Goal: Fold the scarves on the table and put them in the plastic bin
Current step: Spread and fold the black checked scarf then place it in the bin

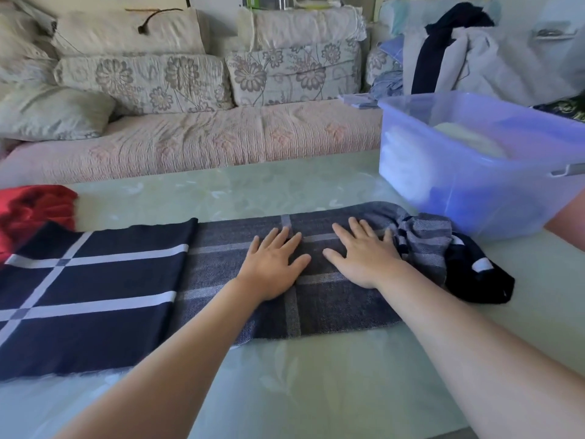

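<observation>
- Navy plaid woven scarf with white stripes (95, 280) lies lengthwise on the pale green glossy table (285, 391), stretching leftward from the translucent blue plastic bin (474, 198).
- The scarf's bunched, crumpled end (421, 245) sits just beside the bin's near wall; its flat dark end is well apart from the bin, far left.
- Left hand (272, 267) is released, palm down, fingers straight, pressing the scarf's greyer middle stretch. It grasps nothing.
- Right hand (364, 258) is the same: flat and spread, resting on the scarf nearer the bin, fingertips close to the crumpled part.
- Step judged: smoothing the scarf flat before folding. No fold looks finished yet.
- To do it well: sweep the right palm toward the bin to draw out the bunched end while the left palm anchors the middle. Square the long edges, then fold end to end, lining up the white stripes.
- Risk: folding over the wrinkled end gives a lumpy bundle, and the glossy top may let the cloth slide.
- Red crumpled cloth (31, 213), likely another scarf, waits at the table edge farthest from the bin.
- The bin already holds pale folded fabric (468, 141).
</observation>
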Motion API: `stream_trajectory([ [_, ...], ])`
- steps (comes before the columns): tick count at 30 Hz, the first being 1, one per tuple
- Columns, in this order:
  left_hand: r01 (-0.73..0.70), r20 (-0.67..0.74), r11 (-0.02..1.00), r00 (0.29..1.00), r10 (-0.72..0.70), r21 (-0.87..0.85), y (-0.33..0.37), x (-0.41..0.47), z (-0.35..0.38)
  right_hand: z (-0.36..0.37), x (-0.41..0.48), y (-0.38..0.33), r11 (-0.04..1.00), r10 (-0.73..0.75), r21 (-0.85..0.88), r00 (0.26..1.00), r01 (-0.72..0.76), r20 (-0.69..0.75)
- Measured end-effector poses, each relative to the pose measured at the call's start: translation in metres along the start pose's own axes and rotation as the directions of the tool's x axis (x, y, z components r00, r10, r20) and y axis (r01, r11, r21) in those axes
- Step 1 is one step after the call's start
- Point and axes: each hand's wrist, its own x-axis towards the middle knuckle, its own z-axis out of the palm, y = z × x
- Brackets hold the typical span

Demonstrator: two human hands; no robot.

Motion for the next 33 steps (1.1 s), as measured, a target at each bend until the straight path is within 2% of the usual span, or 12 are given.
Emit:
stream_trajectory([
  [4,0.11,-0.001,0.987,0.994,-0.11,0.121,0.001,-0.013,0.003,-0.004,-0.004,-0.011,0.996,-0.082,-0.044,0.995,0.08,-0.055],
  [8,0.194,-0.047,0.977,0.981,-0.191,0.09,0.013,-0.033,0.01,0.0,-0.017,-0.03,0.967,-0.231,0.096,0.972,0.235,-0.042],
  [10,0.159,-0.038,0.984,0.987,-0.156,0.077,0.018,-0.043,0.011,0.005,-0.024,-0.028,0.962,-0.258,0.091,0.966,0.257,0.003],
  [14,0.005,0.035,1.0,0.999,-0.006,0.026,0.013,-0.061,0.0,0.002,-0.032,-0.023,0.98,-0.199,0.029,0.977,0.197,0.072],
  [17,0.001,-0.075,0.991,0.997,-0.011,-0.134,-0.01,-0.076,-0.023,-0.007,-0.036,-0.044,0.985,-0.172,0.015,0.983,0.172,0.056],
  [20,0.066,-0.191,0.985,0.977,-0.096,-0.159,-0.051,-0.099,-0.047,-0.021,-0.04,-0.087,0.971,-0.222,0.089,0.975,0.224,-0.029],
  [24,0.239,-0.232,0.967,0.939,-0.253,-0.087,-0.123,-0.136,-0.069,-0.035,-0.05,-0.169,0.906,-0.388,0.126,0.913,0.403,-0.127],
  [27,0.358,-0.234,0.931,0.902,-0.363,-0.066,-0.166,-0.16,-0.081,-0.035,-0.051,-0.234,0.851,-0.499,0.117,0.858,0.512,-0.122],
  [33,0.44,-0.285,0.896,0.867,-0.408,0.057,-0.244,-0.203,-0.077,-0.036,-0.012,-0.359,0.759,-0.64,0.057,0.76,0.648,-0.113],
])
